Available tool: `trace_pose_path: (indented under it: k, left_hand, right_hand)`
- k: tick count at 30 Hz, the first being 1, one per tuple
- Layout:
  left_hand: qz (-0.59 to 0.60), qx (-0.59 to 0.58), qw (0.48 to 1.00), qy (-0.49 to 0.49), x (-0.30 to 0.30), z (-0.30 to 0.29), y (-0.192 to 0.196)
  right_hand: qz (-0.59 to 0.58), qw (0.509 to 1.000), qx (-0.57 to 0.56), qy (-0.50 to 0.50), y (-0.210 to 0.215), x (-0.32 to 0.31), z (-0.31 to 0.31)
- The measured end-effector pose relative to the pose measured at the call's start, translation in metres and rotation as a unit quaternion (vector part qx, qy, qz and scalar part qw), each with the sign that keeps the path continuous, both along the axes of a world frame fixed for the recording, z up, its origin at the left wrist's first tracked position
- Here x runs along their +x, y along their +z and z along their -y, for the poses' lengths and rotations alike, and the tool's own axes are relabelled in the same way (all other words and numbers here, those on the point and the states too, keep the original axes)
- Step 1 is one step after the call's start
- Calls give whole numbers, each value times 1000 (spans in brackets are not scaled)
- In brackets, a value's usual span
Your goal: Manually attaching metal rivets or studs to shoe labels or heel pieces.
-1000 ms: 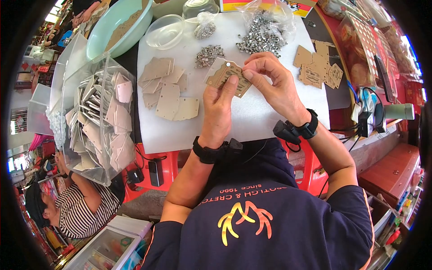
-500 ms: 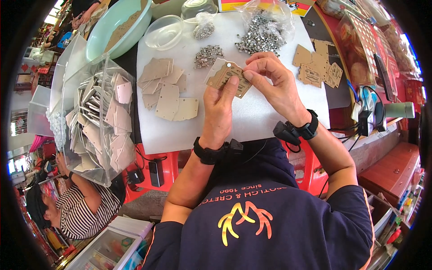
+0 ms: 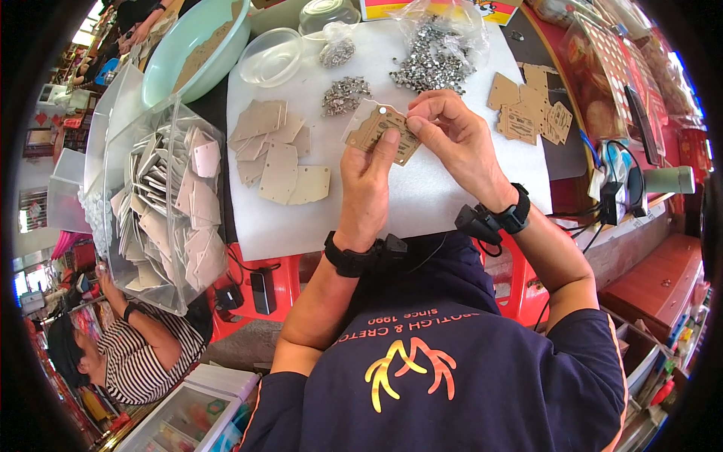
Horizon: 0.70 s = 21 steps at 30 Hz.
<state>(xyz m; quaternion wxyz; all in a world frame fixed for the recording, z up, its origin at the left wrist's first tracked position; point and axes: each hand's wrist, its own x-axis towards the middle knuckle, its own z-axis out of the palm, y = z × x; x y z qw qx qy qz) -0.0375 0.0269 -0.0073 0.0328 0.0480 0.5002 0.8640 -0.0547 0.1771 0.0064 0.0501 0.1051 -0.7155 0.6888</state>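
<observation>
Head view | cardboard tags (image 3: 280,162) left | metal eyelets (image 3: 345,95) ahead of held tag (image 3: 382,129)

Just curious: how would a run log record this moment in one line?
left hand: holds tan cardboard tag | right hand: pinches tag's top | small silver metal rivets: beside

We see the left hand (image 3: 367,188) and right hand (image 3: 452,135) pinching 1 brown cardboard tag (image 3: 380,129) together above the white work surface (image 3: 422,200), blank tags (image 3: 279,154) lying left, metal eyelets (image 3: 345,93) just beyond.
</observation>
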Motion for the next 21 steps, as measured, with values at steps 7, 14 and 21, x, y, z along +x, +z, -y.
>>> trace_pose_path:
  k: [7,14,21]
  left_hand:
    - [6,5,1000,4,-1,-1,-3]
    - [8,13,1000,7,0,-2,-2]
    - [3,1,1000,5,1,-2,0]
  right_hand:
    - [4,1000,-20,19,-1,0,-1]
    - [7,1000,-18,17,0,2,0]
    - [43,996,-75,2,-1,4,5]
